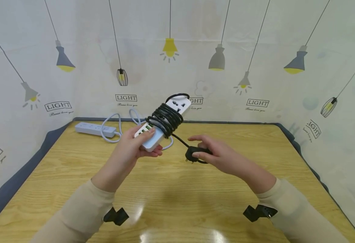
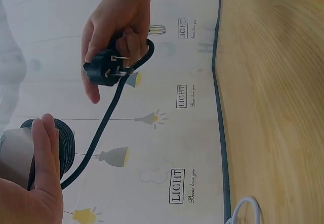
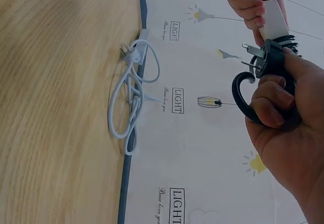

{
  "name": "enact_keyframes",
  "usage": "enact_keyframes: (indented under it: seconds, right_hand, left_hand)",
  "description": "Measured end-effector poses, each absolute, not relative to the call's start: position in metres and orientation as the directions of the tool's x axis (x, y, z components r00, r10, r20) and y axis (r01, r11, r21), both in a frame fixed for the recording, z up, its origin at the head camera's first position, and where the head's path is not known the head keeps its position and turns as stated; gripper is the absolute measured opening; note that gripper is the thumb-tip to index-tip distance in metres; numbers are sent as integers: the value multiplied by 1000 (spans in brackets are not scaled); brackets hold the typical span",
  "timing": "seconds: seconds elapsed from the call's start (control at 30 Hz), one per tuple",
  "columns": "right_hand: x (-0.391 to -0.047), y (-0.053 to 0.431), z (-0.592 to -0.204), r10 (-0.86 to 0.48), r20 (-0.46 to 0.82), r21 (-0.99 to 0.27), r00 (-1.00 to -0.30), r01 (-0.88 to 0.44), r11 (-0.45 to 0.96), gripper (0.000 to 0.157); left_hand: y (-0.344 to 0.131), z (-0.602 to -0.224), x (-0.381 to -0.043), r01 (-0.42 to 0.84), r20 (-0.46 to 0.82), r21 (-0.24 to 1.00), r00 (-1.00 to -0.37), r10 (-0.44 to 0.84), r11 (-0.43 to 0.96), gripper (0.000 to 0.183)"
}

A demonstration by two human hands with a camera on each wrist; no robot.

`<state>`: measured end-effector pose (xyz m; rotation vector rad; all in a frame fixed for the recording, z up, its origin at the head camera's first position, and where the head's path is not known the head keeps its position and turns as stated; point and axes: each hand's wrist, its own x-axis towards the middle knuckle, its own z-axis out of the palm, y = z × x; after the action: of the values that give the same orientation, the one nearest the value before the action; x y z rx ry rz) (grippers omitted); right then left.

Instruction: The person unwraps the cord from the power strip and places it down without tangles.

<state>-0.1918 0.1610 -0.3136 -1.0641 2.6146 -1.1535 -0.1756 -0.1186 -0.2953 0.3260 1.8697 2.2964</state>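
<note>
My left hand (image 1: pixel 124 153) grips the lower end of a white power strip (image 1: pixel 153 139), thumb on top, and holds it tilted above the table. A black cord (image 1: pixel 166 118) is wound several times round the strip's middle, with one loop past its far end. From the coil the cord runs to a black plug (image 1: pixel 191 154), which my right hand (image 1: pixel 223 154) holds to the right of the strip. In the right wrist view, fingers curl round the cord behind the plug (image 3: pixel 272 58), and its metal pins point outward. Some of the strip's sockets are hidden under the coil.
A second white power strip (image 1: pixel 87 128) lies at the table's back left. Its loosely looped white cord (image 3: pixel 112 107) and white plug (image 3: pixel 131 56) rest beside it. Behind the wooden table (image 1: pixel 177 202) hangs a lamp-printed cloth (image 1: pixel 153 20).
</note>
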Motion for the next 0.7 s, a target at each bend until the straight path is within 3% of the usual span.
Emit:
enact_keyframes:
  seconds: [0.23,0.5,0.7]
  right_hand:
    - [-198,158,-322,-575,66,-767,-816,-410,494,39]
    - [-207,151,-342,-677,-124,-801,-726,-329,500,54]
    - [-216,150,-350,-713,-179,-801,-678,-320,506,40]
  left_hand:
    - [-117,-293,-169,15,61,987,-954,294,-158,36]
    - [-106,-291,-164,0,40,994,-932,360,-109,35]
    - [-98,-293,-159,-15,26,996,-895,446,-88,31]
